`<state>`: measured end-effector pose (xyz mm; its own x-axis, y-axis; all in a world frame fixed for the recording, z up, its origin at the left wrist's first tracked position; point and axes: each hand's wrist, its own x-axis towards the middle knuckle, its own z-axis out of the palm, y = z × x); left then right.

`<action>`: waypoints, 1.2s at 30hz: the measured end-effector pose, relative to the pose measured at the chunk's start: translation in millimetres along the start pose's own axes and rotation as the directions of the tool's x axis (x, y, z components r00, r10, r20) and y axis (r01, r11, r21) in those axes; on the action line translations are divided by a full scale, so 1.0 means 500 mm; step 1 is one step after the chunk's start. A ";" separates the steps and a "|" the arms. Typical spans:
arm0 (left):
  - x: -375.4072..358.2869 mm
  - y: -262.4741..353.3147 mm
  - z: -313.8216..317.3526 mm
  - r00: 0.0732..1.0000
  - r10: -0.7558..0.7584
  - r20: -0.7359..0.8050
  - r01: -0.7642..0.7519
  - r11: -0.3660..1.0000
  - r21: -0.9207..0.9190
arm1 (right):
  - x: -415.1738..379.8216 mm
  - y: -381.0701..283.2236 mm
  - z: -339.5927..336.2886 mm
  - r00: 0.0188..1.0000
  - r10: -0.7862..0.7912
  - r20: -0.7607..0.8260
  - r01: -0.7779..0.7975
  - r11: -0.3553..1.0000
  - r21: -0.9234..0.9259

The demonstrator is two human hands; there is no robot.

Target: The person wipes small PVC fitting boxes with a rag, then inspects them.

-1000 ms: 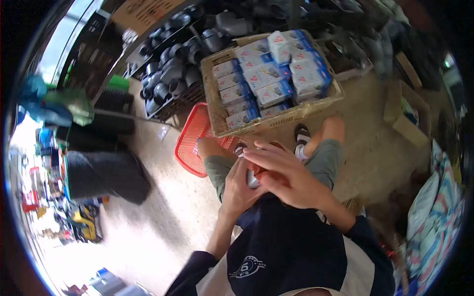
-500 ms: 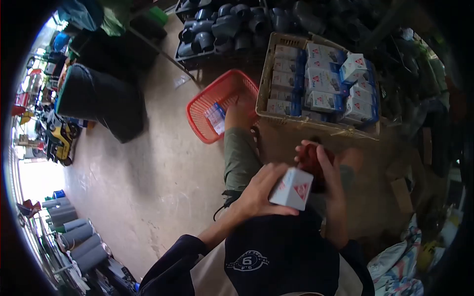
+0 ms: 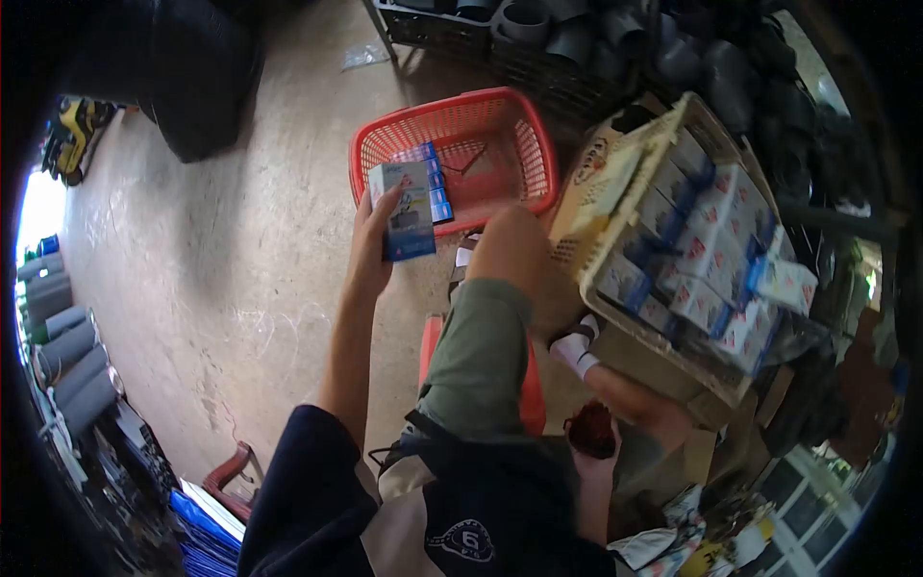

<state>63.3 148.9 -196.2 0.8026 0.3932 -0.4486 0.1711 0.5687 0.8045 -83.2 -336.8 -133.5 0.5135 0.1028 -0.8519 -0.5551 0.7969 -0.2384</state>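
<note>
My left hand (image 3: 373,226) grips a white and blue box (image 3: 405,207) at the near left edge of the red basket (image 3: 552,154). Inside that basket, several blue and white boxes (image 3: 435,183) lie along the left side. Low on the right, beside my leg, my right hand (image 3: 598,462) is wrapped round a dark red object (image 3: 591,430) that I cannot identify. A cream crate (image 3: 663,358) to the right holds many white and blue boxes (image 3: 716,240), one of them tilted on top at its right side.
Black crates (image 3: 452,29) of grey pipe fittings (image 3: 567,38) stand at the back. My bent knee (image 3: 510,250) is between the basket and the cream crate. Grey pipes (image 3: 77,365) lie at the far left, and bags (image 3: 673,539) at the lower right.
My left hand has moved the box forward and left to the red basket. My right hand has drawn back and down with the dark red object. The view has shifted.
</note>
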 end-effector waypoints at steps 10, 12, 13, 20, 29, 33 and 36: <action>0.428 -0.353 -0.056 0.951 -0.265 -0.160 0.309 0.813 0.493 | 0.095 0.035 -0.042 0.976 0.054 -0.212 -0.084 0.987 -0.134; 0.485 -0.473 -0.083 0.920 -0.314 -0.234 0.389 0.804 0.449 | 0.094 0.044 -0.059 0.958 0.084 -0.274 -0.111 0.990 -0.085; 0.510 -0.529 -0.096 0.897 -0.337 -0.286 0.436 0.775 0.457 | 0.095 0.046 -0.068 0.961 0.080 -0.266 -0.112 0.988 -0.108; 0.501 -0.617 -0.060 0.876 -0.263 -0.404 0.447 0.131 0.885 | 0.088 0.053 -0.086 0.935 0.073 -0.348 -0.114 0.989 -0.098; 0.469 -0.584 -0.041 0.817 -0.208 0.539 -0.571 -0.153 0.807 | 0.102 0.055 -0.105 0.921 0.107 -0.374 -0.158 0.981 -0.109; 0.463 -0.550 -0.010 0.878 -0.315 0.360 -0.449 -0.281 0.848 | 0.106 0.052 -0.083 0.947 0.124 -0.298 -0.163 0.981 -0.108; 0.475 -0.561 -0.018 0.869 -0.376 0.320 -0.460 -0.378 0.804 | 0.118 0.059 -0.210 0.955 0.058 -0.291 -0.102 0.985 -0.139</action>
<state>200.9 89.2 -531.9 0.8166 -0.1035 -0.5679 0.0257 -0.9763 0.2148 -138.0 -369.9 -239.6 0.2682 -0.0287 -0.9629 -0.6903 0.6915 -0.2129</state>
